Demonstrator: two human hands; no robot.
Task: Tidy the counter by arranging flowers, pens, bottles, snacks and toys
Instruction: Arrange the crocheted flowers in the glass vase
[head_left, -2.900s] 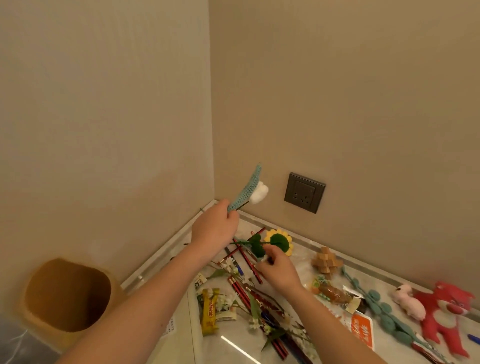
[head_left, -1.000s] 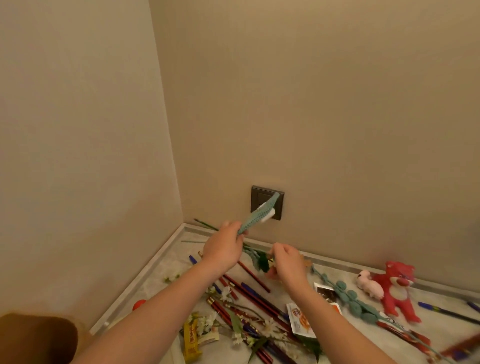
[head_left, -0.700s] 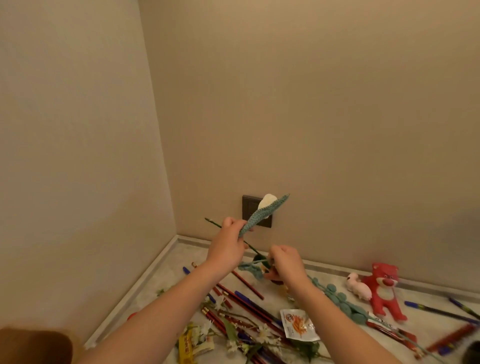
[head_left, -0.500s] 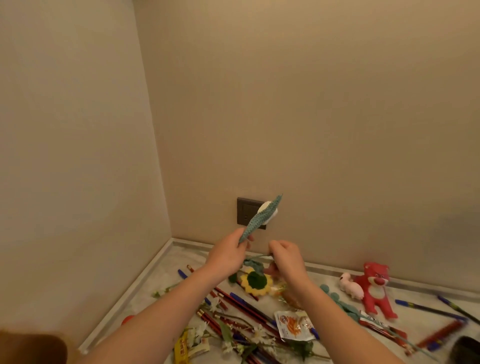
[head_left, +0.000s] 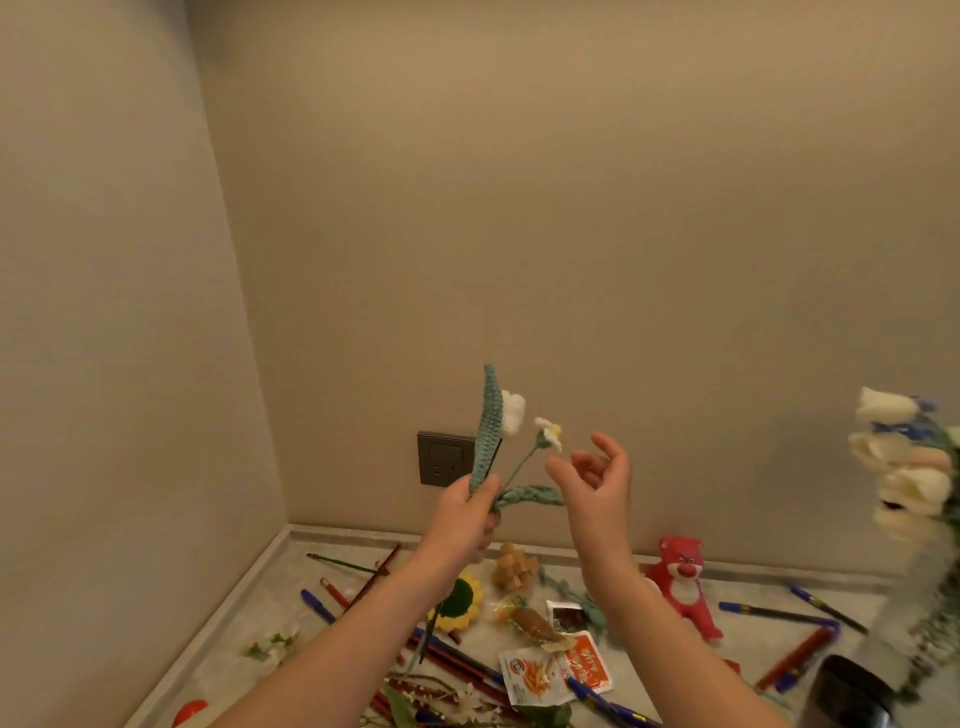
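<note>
Left hand (head_left: 464, 512): teal crocheted flower stems (head_left: 488, 441) were gripped low by curled fingers, blooms kept upright for bunching.
Right hand (head_left: 597, 480): at 3 o'clock, fingers were spread, nothing held.

crocheted flowers (head_left: 491, 431): matt knitted yarn
puzzle (head_left: 510, 567): bare wood
snack packets (head_left: 553, 670): glossy plastic
worktop (head_left: 270, 597): smooth stone-like

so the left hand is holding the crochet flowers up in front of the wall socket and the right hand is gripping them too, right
Not quite. In the head view the left hand does hold the crochet flowers up in front of the wall socket, but the right hand is not gripping them. It is open beside them, fingers loosely spread, holding nothing.
</note>
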